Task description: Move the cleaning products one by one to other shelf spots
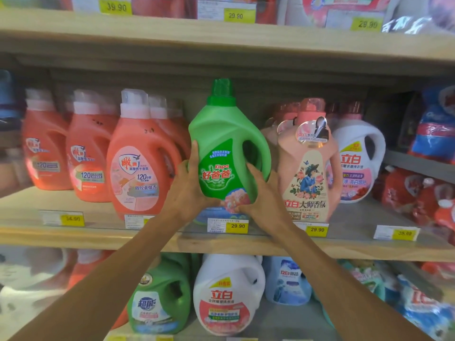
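Note:
A green detergent bottle (227, 143) with a green cap is tilted slightly left, lifted just above the middle wooden shelf (103, 232). My left hand (189, 188) grips its lower left side, thumb up along the bottle's edge. My right hand (258, 198) grips the lower right side under the handle hole, fingers curled round the base. Beneath the bottle, part of a blue-labelled item shows on the shelf, mostly hidden by my hands.
Orange detergent bottles (138, 163) stand to the left, a pink bottle (307, 168) and a white one (357, 158) to the right. The lower shelf holds a green bottle (160, 299) and a white bottle (229, 296). Yellow price tags (237, 226) line the shelf edges.

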